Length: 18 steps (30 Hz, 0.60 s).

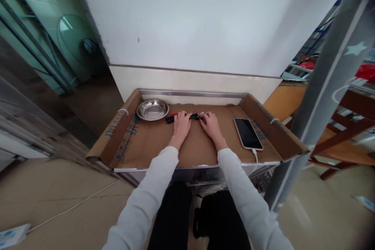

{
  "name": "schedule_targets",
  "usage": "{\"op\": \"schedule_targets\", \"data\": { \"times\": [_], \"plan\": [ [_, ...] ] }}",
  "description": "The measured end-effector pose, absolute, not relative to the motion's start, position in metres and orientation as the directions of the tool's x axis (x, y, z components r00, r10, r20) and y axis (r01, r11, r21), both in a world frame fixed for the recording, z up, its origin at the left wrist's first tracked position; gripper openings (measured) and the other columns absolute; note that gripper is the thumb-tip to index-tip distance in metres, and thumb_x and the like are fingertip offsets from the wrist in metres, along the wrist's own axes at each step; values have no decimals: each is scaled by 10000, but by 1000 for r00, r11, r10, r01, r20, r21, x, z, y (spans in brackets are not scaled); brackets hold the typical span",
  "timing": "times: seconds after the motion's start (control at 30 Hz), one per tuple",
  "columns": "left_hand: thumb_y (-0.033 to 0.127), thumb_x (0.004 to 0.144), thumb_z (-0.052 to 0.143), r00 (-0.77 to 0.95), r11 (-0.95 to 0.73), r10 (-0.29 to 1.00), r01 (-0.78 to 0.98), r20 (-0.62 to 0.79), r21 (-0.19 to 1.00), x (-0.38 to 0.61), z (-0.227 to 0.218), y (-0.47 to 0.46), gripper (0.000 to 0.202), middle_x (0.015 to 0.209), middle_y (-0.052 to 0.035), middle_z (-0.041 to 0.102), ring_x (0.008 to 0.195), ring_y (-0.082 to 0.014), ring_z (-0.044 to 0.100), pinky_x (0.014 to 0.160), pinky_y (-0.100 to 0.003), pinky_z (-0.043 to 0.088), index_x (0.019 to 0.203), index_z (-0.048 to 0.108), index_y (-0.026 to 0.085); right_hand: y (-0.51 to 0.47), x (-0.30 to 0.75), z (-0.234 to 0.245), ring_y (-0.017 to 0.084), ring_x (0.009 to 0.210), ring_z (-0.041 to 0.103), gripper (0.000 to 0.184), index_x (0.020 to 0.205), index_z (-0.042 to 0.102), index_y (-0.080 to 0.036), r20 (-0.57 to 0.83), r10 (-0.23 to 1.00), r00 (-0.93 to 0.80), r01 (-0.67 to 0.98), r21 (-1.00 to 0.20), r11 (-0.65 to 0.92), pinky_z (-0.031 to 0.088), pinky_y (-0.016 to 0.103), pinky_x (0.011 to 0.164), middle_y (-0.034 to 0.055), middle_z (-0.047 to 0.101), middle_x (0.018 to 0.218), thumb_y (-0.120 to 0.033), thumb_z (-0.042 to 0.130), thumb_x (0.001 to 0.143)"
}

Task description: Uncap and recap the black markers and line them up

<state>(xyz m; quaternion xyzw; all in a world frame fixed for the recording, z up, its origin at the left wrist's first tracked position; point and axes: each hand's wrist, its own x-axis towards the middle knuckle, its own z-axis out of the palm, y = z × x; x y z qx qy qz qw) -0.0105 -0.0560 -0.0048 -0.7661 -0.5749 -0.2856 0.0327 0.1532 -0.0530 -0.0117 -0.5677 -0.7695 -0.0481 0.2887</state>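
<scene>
Near far edge of worktop (199, 147), about midway along: pens (193, 116), left hand (182, 125) over middle, right hand (211, 124) at right end. Cannot tell fingers clamped from merely resting. Risk from uneven pressure: scattered pens, maybe against bowl (152, 112), far-left corner.

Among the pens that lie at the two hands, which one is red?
It is the pen sticking out from the left hand toward the metal dish, on the far side; the pens beside it there look black.
</scene>
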Motion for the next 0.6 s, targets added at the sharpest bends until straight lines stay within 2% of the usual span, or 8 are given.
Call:
{"op": "schedule_targets", "data": {
  "times": [0.07, 0.17, 0.33, 0.47, 0.6],
  "plan": [
    [198, 861, 496, 182, -344, 856, 899, 483, 271, -10, -5, -57, 300, 1096, -96, 551, 1029, -242, 477, 883, -377, 355, 1160, 521, 196, -53, 153, -12, 252, 976, 482, 268, 1099, 591, -186, 496, 848, -189, 904, -249, 347, 380, 352, 824, 113, 559, 1056, -230, 458, 870],
    [197, 869, 480, 209, -362, 853, 897, 478, 253, -11, -5, -58, 196, 1058, -92, 564, 1032, -242, 478, 897, -387, 346, 1050, 553, 188, -51, 153, -13, 253, 970, 479, 282, 1121, 567, -166, 496, 847, -191, 906, -243, 346, 378, 352, 821, 119, 565, 1045, -224, 453, 870],
    [229, 865, 488, 189, -330, 861, 914, 472, 235, -10, -4, -60, 180, 1069, -103, 556, 1032, -259, 474, 882, -401, 355, 1029, 549, 185, -50, 154, -14, 253, 958, 476, 212, 1016, 592, -168, 494, 849, -190, 901, -256, 350, 378, 354, 827, 118, 566, 1017, -229, 456, 865],
    [233, 844, 509, 128, -275, 865, 930, 485, 244, -10, -2, -63, 229, 1051, -120, 546, 999, -272, 477, 868, -406, 363, 1062, 512, 163, -51, 154, -13, 258, 966, 469, 237, 1054, 590, -185, 509, 844, -169, 900, -269, 342, 386, 368, 827, 125, 530, 1058, -243, 469, 859],
    [178, 838, 464, -13, -163, 869, 936, 494, 312, -16, 4, -71, 183, 1049, -128, 534, 1007, -279, 477, 864, -417, 366, 1015, 510, 163, -52, 154, -14, 267, 955, 470, 281, 1105, 569, -176, 517, 844, -143, 903, -281, 325, 390, 386, 817, 133, 525, 1045, -251, 458, 858]
  ]
}}
